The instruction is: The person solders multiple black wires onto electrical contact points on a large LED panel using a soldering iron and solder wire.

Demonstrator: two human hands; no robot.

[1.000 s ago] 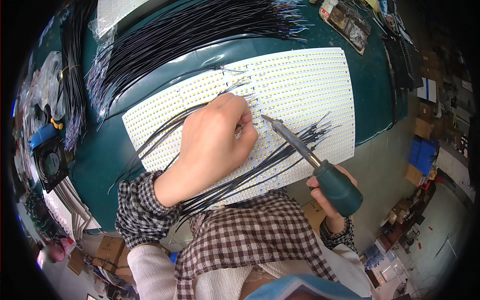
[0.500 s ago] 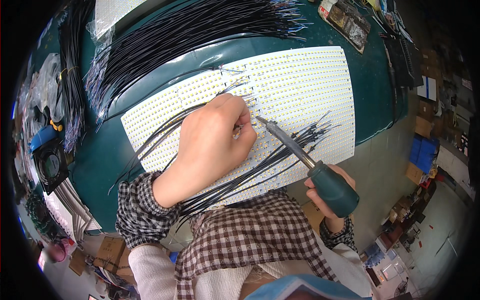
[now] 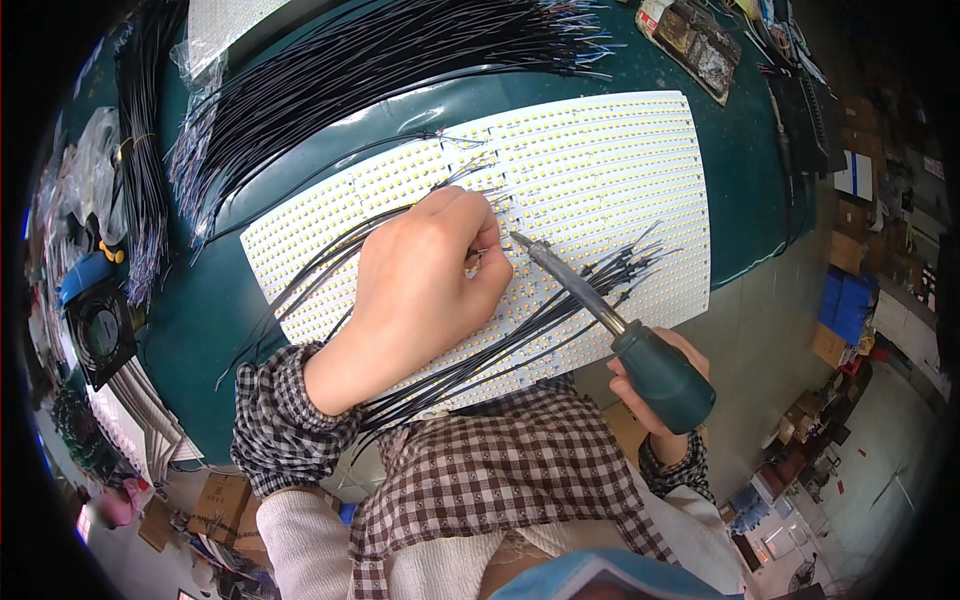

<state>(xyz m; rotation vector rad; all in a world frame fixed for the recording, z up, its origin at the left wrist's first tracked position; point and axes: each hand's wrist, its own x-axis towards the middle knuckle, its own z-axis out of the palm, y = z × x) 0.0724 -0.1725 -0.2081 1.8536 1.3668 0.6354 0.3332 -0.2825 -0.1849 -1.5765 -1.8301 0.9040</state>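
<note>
A white sheet of LED circuit boards point(image 3: 610, 165), dotted with rows of small yellow LEDs, lies in front of me. My left hand point(image 3: 420, 280) rests over its middle, thumb and finger pinched on a black cable whose end is mostly hidden by the hand. My right hand point(image 3: 634, 402) grips a soldering iron point(image 3: 664, 380) by its green handle. The iron's tip points up and left, close to the board's central row of pads, just right of my left fingertips. Several black cables point(image 3: 330, 255) run from the pads toward the left.
Loose black cables point(image 3: 500, 345) lie across the board's near part. A big bundle of black cables point(image 3: 400, 70) spreads over the green table point(image 3: 200, 350) behind, with another tied bundle point(image 3: 145, 160) at left. A dirty soldering tray point(image 3: 695, 50) sits far right; a small black fan point(image 3: 100, 325) stands left.
The soldering iron and my right hand have shifted very slightly left. My left hand stays in place.
</note>
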